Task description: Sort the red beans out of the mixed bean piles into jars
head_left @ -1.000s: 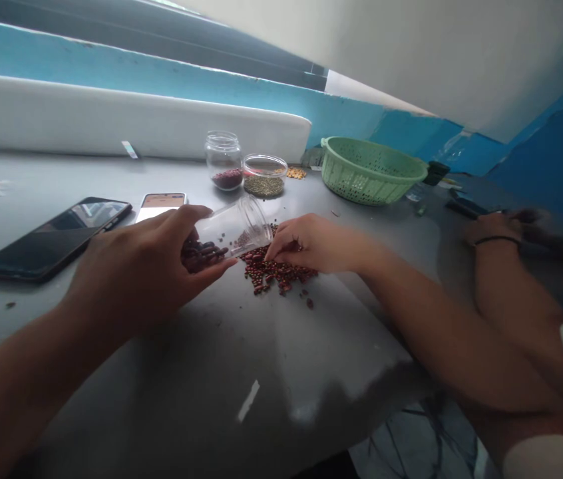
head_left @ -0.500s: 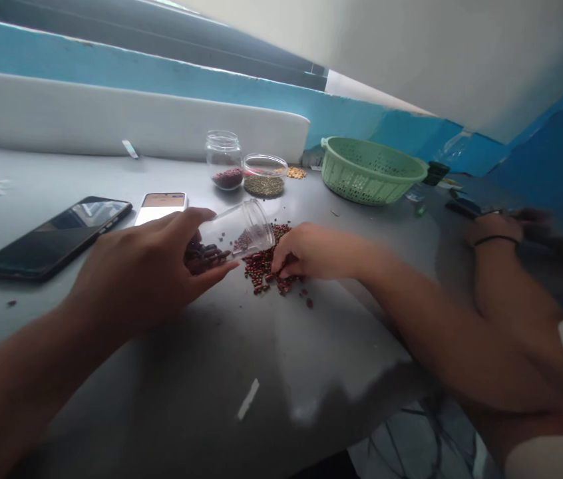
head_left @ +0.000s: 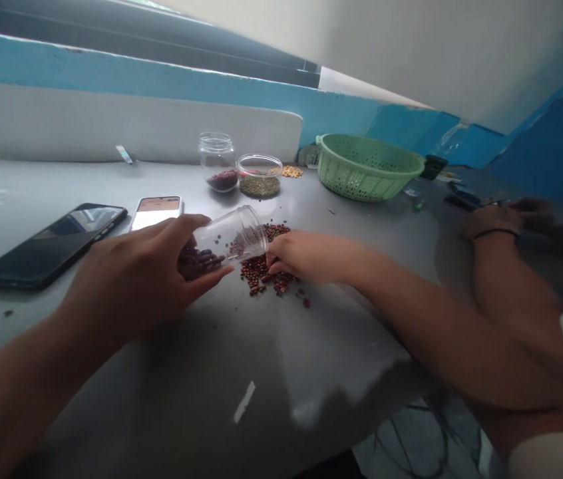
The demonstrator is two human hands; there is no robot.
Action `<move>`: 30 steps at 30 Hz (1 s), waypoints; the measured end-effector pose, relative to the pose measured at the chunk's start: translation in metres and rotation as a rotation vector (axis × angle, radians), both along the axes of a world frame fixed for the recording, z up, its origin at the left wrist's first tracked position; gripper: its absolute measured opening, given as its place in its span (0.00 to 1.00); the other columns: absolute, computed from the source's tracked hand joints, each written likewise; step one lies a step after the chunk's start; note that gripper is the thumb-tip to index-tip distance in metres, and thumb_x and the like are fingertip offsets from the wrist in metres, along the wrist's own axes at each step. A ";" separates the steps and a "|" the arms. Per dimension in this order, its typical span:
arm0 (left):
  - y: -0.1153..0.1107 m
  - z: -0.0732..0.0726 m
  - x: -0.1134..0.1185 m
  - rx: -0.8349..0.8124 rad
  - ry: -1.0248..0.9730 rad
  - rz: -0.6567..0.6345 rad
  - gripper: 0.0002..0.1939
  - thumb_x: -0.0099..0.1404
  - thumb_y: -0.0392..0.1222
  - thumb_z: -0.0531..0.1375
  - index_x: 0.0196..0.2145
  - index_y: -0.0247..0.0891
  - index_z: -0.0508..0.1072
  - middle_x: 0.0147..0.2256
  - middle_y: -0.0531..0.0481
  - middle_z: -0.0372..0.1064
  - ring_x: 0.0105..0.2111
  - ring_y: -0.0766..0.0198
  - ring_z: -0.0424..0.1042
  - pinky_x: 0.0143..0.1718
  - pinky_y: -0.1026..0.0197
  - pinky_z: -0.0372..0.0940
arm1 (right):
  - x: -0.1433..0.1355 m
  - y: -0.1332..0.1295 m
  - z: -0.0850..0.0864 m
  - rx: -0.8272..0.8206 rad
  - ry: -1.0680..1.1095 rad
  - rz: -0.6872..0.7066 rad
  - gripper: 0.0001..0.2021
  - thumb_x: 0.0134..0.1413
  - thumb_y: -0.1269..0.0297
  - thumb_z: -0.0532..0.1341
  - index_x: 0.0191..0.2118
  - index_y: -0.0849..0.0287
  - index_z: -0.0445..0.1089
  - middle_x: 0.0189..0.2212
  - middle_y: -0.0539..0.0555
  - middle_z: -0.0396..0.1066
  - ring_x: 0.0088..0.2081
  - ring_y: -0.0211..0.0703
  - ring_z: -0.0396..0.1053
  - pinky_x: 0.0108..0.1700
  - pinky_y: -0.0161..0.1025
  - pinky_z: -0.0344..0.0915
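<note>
My left hand (head_left: 132, 279) is wrapped round a clear plastic jar (head_left: 231, 229), tilted so its open mouth points right. Dark red beans (head_left: 200, 261) lie inside along its lower side. Beside the mouth, a mixed pile of red and green beans (head_left: 261, 274) is spread on the grey table (head_left: 172, 399). My right hand (head_left: 306, 256) is at the jar's mouth over the pile, with thumb and fingers pinched together. Whatever sits between those fingertips is too small or hidden to name.
Behind the pile stand a jar of small red beans (head_left: 222, 179) and a round tub of green beans (head_left: 260, 185), near yellow kernels (head_left: 292, 171). A green basket (head_left: 369, 173) is back right. Two phones lie left, a black one (head_left: 46, 246) nearest. Another person's hand (head_left: 496, 223) is at far right.
My right hand has moved slightly left and up, from the bean pile to the jar's mouth. The left hand still holds the jar tilted. The view has shifted a little.
</note>
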State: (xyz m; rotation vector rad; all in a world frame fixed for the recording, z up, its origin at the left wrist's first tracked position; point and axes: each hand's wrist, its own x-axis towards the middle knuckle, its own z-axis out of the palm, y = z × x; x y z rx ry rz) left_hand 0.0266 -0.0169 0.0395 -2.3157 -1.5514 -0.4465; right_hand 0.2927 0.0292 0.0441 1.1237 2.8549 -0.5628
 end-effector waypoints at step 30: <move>-0.002 0.008 0.005 0.039 -0.157 0.181 0.35 0.67 0.71 0.53 0.62 0.48 0.66 0.46 0.39 0.79 0.42 0.38 0.81 0.37 0.48 0.66 | -0.037 0.003 -0.029 0.184 0.246 -0.015 0.09 0.68 0.68 0.63 0.36 0.58 0.81 0.42 0.56 0.76 0.43 0.44 0.73 0.49 0.40 0.66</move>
